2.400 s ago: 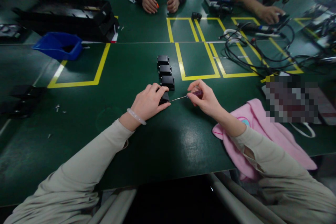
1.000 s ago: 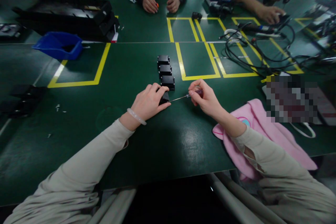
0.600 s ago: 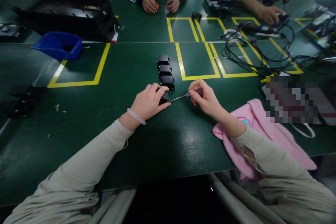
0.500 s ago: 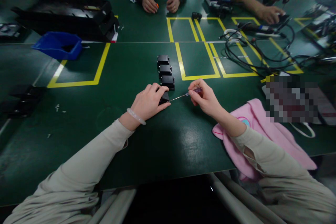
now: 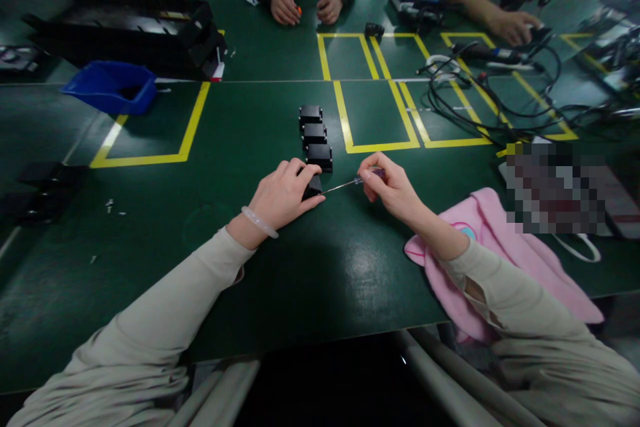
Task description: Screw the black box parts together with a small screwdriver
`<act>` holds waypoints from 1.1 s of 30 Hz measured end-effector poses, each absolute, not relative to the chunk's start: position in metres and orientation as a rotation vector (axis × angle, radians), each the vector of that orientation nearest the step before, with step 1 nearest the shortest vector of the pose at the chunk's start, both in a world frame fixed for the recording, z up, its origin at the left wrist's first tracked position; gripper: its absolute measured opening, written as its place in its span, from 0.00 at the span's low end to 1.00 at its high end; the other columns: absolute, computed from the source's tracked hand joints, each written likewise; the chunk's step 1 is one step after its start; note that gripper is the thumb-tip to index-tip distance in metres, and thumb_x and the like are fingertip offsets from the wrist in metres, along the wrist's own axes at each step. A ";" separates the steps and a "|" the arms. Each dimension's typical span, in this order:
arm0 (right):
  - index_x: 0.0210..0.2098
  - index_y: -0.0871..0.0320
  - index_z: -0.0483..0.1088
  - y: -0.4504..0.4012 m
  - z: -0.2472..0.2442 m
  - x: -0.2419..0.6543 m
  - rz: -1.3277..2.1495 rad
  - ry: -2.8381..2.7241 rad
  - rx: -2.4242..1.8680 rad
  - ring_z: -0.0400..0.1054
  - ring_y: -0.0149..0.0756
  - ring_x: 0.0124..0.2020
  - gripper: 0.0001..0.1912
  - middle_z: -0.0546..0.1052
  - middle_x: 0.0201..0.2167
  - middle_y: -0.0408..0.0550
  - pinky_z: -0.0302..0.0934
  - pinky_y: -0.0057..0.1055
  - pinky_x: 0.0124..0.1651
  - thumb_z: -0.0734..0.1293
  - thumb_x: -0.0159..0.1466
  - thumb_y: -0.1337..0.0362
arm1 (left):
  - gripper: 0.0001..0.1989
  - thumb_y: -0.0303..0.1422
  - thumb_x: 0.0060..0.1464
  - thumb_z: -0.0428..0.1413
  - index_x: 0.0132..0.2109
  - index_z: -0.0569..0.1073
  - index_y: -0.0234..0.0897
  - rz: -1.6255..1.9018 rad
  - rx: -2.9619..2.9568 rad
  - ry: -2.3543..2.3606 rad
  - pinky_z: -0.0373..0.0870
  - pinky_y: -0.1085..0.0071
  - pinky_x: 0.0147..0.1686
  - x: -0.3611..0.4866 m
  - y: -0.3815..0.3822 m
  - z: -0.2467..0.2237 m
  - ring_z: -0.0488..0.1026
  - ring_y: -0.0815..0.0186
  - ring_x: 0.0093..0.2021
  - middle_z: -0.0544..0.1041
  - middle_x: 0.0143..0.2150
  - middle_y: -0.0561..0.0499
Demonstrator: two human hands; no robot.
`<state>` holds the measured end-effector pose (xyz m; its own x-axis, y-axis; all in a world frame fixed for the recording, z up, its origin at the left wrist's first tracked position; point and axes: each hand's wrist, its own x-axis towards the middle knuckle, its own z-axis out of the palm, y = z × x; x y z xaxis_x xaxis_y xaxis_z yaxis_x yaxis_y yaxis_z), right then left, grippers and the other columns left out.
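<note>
My left hand [image 5: 284,195] grips a small black block [image 5: 313,188] on the green table, with thumb and fingers around it. My right hand [image 5: 390,188] is closed on the handle of a thin screwdriver [image 5: 345,184]. The shaft points left, and its tip meets the right side of the held block near my left thumb. Just beyond, three similar black blocks stand in a row: the nearest [image 5: 319,156], the middle one [image 5: 315,133] and the farthest [image 5: 311,113]. Small bright screws show at their sides.
A pink cloth [image 5: 520,260] lies under my right forearm. Black cables [image 5: 450,113] spread at the right. At the left are a blue bin [image 5: 113,87], black trays [image 5: 135,33], black parts [image 5: 43,193] and loose screws [image 5: 109,205]. A person's hands [image 5: 286,8] rest across the table.
The fingers of my right hand have shifted slightly on the screwdriver handle. My left hand and the black blocks stay in place.
</note>
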<state>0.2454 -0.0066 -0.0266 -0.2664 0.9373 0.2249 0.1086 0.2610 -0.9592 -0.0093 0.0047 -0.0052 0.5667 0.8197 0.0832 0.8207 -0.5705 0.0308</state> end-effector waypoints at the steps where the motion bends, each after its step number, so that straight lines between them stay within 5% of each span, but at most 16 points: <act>1: 0.38 0.53 0.64 -0.007 -0.026 0.246 1.124 -1.617 -0.999 0.59 0.26 0.18 0.16 0.64 0.19 0.33 0.53 0.28 0.22 0.67 0.73 0.49 | 0.25 0.45 0.67 0.59 0.65 0.68 0.38 -0.143 -2.770 -1.446 0.75 0.60 0.47 -0.009 0.005 -0.005 0.72 0.51 0.55 0.73 0.57 0.41; 33: 0.41 0.53 0.65 -0.008 -0.025 0.245 1.110 -1.624 -0.992 0.61 0.26 0.19 0.12 0.66 0.21 0.34 0.54 0.28 0.23 0.69 0.72 0.53 | 0.26 0.46 0.67 0.58 0.65 0.67 0.40 -0.152 -2.766 -1.442 0.74 0.61 0.47 -0.010 0.005 -0.006 0.72 0.51 0.55 0.73 0.57 0.41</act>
